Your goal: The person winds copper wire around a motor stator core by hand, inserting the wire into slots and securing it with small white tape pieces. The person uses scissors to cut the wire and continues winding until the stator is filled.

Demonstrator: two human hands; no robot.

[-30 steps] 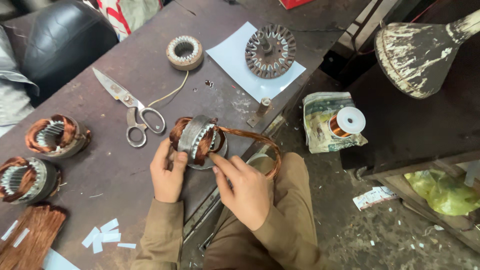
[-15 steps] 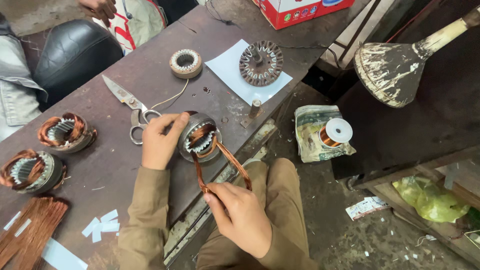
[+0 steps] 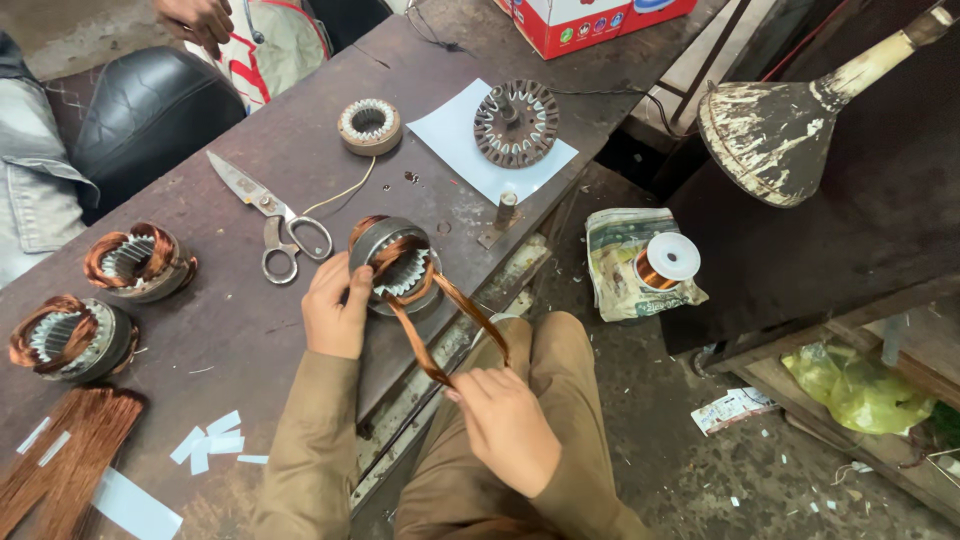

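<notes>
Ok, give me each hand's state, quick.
Left hand: gripping the stator on the table.
Right hand: closed on the copper coil loop.

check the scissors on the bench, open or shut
Shut: the scissors lie flat on the bench with both blades together in one point and the handle loops side by side.

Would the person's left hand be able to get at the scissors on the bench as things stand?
Probably yes: the left hand rests on the stator, the scissors lie just beside it, and nothing shows between them.
</notes>
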